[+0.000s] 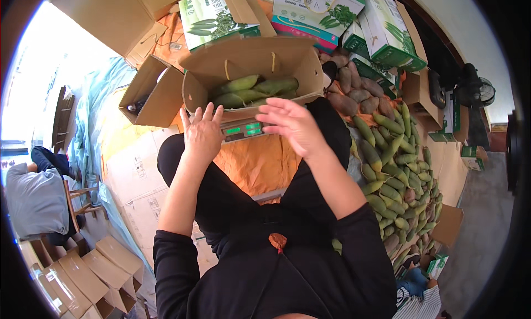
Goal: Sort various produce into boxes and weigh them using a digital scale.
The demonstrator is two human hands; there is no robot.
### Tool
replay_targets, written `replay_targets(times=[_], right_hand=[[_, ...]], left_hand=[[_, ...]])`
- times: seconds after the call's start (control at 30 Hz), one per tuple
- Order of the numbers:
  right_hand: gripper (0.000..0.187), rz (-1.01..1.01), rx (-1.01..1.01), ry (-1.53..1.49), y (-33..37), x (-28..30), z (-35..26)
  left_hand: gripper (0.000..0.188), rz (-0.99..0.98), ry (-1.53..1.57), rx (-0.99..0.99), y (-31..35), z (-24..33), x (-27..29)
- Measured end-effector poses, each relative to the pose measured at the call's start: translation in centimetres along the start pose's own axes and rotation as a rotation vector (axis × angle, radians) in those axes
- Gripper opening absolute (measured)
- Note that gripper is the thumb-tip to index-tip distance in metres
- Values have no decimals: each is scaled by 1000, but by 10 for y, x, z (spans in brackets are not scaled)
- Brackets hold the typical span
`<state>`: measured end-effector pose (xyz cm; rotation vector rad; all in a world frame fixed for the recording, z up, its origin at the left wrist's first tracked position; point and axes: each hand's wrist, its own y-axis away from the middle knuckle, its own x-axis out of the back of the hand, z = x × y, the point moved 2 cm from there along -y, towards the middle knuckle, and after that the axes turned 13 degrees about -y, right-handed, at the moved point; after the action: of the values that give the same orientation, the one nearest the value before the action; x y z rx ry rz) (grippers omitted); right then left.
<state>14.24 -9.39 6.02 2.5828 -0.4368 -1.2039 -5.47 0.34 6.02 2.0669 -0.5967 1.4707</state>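
In front of me an open cardboard box [249, 59] with two cord handles holds several long green radishes [238, 85]. It rests on a digital scale [242, 130] whose green display shows just below the box. My left hand [201, 132] is at the box's near left corner, fingers spread and holding nothing. My right hand [293, 125] hovers over the right part of the display, below the near edge of the box, its fingers apart and nothing in them. Whether the left fingertips touch the box I cannot tell.
A big heap of green radishes [395, 175] lies to my right, with reddish-brown roots [354, 89] beyond it. Printed cartons [318, 12] stand at the back. Left of the box is a smaller open carton [152, 95]. Another person [38, 197] sits far left near stacked boxes [77, 277].
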Motion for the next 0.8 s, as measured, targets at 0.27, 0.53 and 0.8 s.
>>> replay_targets(times=[0.27,0.53,0.8], right_hand=[[25,389,439,194,78,125,-88],[26,844,352,316,157,263,-53],[23,1087,-74,590,207,393,91]], left_hand=[[72,10,-38,-33,-6,5,2],[67,3,-50,-34,-12,10,-1],[68,-39,-62,-9,-10,12,6]])
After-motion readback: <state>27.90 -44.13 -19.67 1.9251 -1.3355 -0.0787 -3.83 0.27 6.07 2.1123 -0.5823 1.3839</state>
